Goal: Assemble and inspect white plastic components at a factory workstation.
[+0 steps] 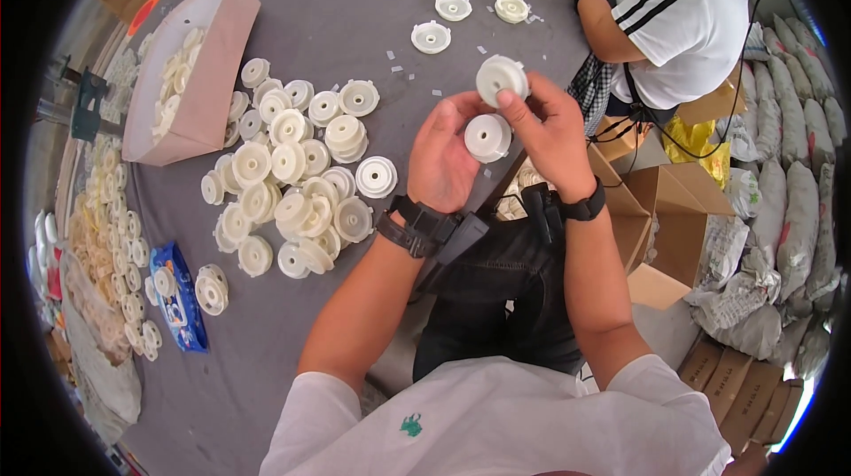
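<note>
In front of my body, over the table's edge, both hands are raised with two round white plastic parts between them. My right hand [560, 132] grips the upper white plastic disc [498, 77], thumb pressed on its face and fingers behind its rim. Just below it, a second white disc [487, 138] with a small centre hole lies against the fingers of my left hand [442, 159]. The left fingers curl behind the discs and are partly hidden. A large heap of similar white discs [288, 166] covers the grey table [266, 370] left of my hands.
A pink-sided box [199, 95] of white parts stands at the far left. Close by lie a blue packet [180, 299] and rows of pale rings [111, 237]. At upper right another person [683, 24] handles more discs. Cardboard cartons [669, 210] and stacked sacks [789, 192] are on the right.
</note>
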`<state>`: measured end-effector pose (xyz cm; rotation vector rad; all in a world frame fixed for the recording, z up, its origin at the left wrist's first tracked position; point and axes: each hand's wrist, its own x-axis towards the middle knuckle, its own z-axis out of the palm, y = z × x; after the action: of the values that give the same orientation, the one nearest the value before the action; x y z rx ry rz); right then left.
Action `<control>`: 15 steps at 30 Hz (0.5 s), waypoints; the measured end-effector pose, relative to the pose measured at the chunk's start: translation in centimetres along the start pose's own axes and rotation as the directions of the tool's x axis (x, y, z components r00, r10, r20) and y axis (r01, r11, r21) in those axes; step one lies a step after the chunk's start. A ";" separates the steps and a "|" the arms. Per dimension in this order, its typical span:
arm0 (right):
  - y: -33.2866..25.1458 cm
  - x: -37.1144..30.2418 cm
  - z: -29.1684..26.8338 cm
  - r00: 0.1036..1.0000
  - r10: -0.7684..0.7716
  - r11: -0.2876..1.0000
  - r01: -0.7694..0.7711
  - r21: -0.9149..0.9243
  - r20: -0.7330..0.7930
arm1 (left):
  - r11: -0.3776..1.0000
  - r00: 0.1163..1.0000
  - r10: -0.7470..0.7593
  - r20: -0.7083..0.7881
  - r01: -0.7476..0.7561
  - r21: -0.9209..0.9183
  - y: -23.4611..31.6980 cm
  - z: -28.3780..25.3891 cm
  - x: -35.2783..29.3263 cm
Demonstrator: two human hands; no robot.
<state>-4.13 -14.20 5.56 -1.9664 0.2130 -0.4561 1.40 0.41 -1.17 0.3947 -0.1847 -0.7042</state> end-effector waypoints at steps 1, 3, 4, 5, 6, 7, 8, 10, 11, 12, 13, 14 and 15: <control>0.0 0.0 -0.2 1.000 0.003 1.000 -0.003 -0.002 0.000 | 1.000 1.000 -0.010 0.021 0.009 0.010 -0.1 -0.2 0.1; -0.1 0.2 -0.8 0.989 0.140 0.948 -0.147 0.281 0.048 | 1.000 0.999 -0.016 0.044 0.015 0.021 0.0 -0.5 0.2; 0.2 0.4 -0.9 0.987 0.151 0.935 -0.161 0.317 0.057 | 1.000 0.998 0.014 0.065 -0.015 0.009 0.0 -0.5 0.2; 0.6 0.4 -1.0 0.987 0.151 0.935 -0.161 0.316 0.056 | 0.999 0.995 0.044 0.084 -0.044 -0.004 0.1 -0.4 0.1; 0.9 0.5 -1.3 0.981 0.173 0.893 -0.195 0.405 0.092 | 0.999 0.995 0.044 0.085 -0.044 -0.005 0.1 -0.2 0.0; 1.1 0.6 -1.5 0.973 0.190 0.842 -0.229 0.488 0.129 | 0.997 0.995 0.071 0.064 -0.073 0.024 0.1 -0.1 0.0; 1.1 0.6 -1.6 0.973 0.191 0.842 -0.231 0.487 0.130 | 0.994 0.994 0.098 0.040 -0.100 0.054 0.1 0.1 -0.2; 0.8 0.6 -1.8 0.964 0.217 0.804 -0.267 0.531 0.156 | 0.988 0.991 0.125 0.042 -0.128 0.082 -0.1 0.2 -0.1; 0.7 0.6 -1.8 0.963 0.221 0.803 -0.271 0.530 0.158 | 0.982 0.988 0.149 0.044 -0.154 0.112 -0.2 0.2 0.0; 0.5 0.6 -1.7 0.963 0.237 0.799 -0.270 0.537 0.130 | 0.982 0.988 0.148 0.040 -0.152 0.112 -0.2 0.1 0.0; 0.4 0.6 -1.7 0.962 0.254 0.795 -0.268 0.544 0.103 | 0.970 0.985 0.165 0.045 -0.171 0.174 -0.3 0.1 0.0; 0.5 0.6 -1.7 0.962 0.254 0.795 -0.269 0.544 0.104 | 0.953 0.982 0.183 0.054 -0.191 0.236 -0.3 0.1 0.0; 0.7 0.6 -1.8 0.961 0.258 0.799 -0.271 0.538 0.100 | 0.953 0.982 0.184 0.053 -0.191 0.236 -0.3 0.1 0.0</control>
<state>-4.30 -16.20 5.76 -1.3475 0.3028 -0.2696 1.19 0.15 -1.25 0.5900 -0.3342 -0.5014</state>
